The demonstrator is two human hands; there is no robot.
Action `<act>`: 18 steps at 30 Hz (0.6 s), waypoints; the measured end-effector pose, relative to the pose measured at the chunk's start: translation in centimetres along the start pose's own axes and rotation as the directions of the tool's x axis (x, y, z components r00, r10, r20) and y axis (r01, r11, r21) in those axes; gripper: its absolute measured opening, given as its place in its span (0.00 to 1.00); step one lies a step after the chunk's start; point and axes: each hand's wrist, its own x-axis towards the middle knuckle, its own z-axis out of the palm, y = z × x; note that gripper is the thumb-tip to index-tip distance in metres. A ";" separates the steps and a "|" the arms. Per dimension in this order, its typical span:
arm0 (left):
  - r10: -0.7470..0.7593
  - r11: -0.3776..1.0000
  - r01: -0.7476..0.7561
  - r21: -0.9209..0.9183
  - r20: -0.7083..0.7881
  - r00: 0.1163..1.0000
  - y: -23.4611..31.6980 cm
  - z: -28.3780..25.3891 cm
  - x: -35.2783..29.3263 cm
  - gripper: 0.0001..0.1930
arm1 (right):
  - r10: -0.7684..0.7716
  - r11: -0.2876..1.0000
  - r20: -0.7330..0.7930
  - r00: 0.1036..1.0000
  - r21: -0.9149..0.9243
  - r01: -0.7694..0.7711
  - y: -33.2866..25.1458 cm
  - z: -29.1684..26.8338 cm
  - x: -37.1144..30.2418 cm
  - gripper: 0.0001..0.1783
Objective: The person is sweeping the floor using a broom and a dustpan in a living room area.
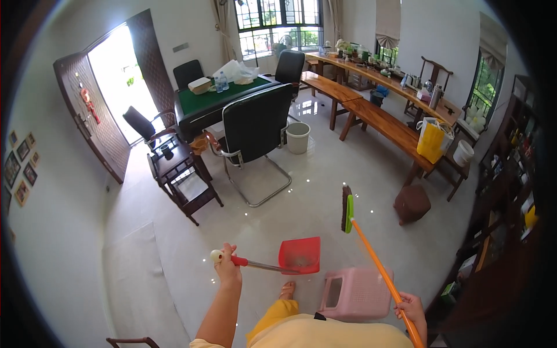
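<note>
My left hand (227,265) is closed round the handle of a red dustpan (303,253); a metal rod joins its red grip to the pan. Some grey debris lies in the pan, which is low over the floor or on it, just ahead of my foot. In my right hand (411,308) is the orange pole of a broom (371,252), fingers wrapped round it. The broom's green head with dark bristles (347,210) is beyond the dustpan, to its right. Between the pan and my right hand stands a pink plastic stool (361,294).
A brown pouf (412,204) sits on the right, near a long wooden bench (377,119) holding a yellow-and-white bag (434,139). Ahead are a black chair (257,124), a white bin (297,138) and a green-topped table (197,101). A dark wooden highchair (184,180) stands left; the door (90,116) is open.
</note>
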 end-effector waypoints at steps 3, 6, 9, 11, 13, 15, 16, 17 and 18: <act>-0.075 0.996 0.074 0.040 0.017 0.997 -1.4 6.9 5.2 0.10 | 0.015 0.999 -0.050 0.999 0.034 -0.014 -3.5 1.0 3.2 0.25; -0.165 0.986 0.158 0.055 0.156 0.974 -2.6 12.7 9.5 0.08 | 0.070 0.997 -0.140 0.988 0.032 -0.066 -6.1 1.3 5.4 0.25; -0.257 0.964 0.216 0.155 0.334 0.907 -4.5 18.4 12.7 0.08 | 0.102 0.994 -0.214 0.971 0.058 -0.092 -7.5 1.6 8.1 0.26; -0.271 0.958 0.204 0.201 0.401 0.875 -6.5 22.4 13.9 0.10 | 0.111 0.991 -0.251 0.962 0.104 -0.088 -8.3 1.2 10.1 0.27; -0.296 0.948 0.214 0.234 0.410 0.862 -8.3 26.1 15.3 0.11 | 0.153 0.976 -0.292 0.944 0.197 -0.097 -9.2 0.7 13.0 0.27; -0.312 0.941 0.218 0.257 0.416 0.854 -10.4 29.7 16.7 0.11 | 0.189 0.976 -0.315 0.930 0.164 -0.143 -10.3 -0.4 16.2 0.27; -0.315 0.937 0.212 0.277 0.412 0.855 -11.4 31.6 17.7 0.11 | 0.183 0.980 -0.321 0.929 0.135 -0.147 -10.9 -1.1 18.3 0.28; -0.306 0.940 0.197 0.279 0.430 0.849 -12.3 33.0 18.6 0.11 | 0.202 0.977 -0.322 0.925 0.133 -0.167 -11.3 -1.6 20.1 0.28; -0.323 0.930 0.210 0.302 0.397 0.859 -13.2 35.0 19.6 0.11 | 0.209 0.975 -0.315 0.926 0.145 -0.170 -12.1 -2.4 22.1 0.28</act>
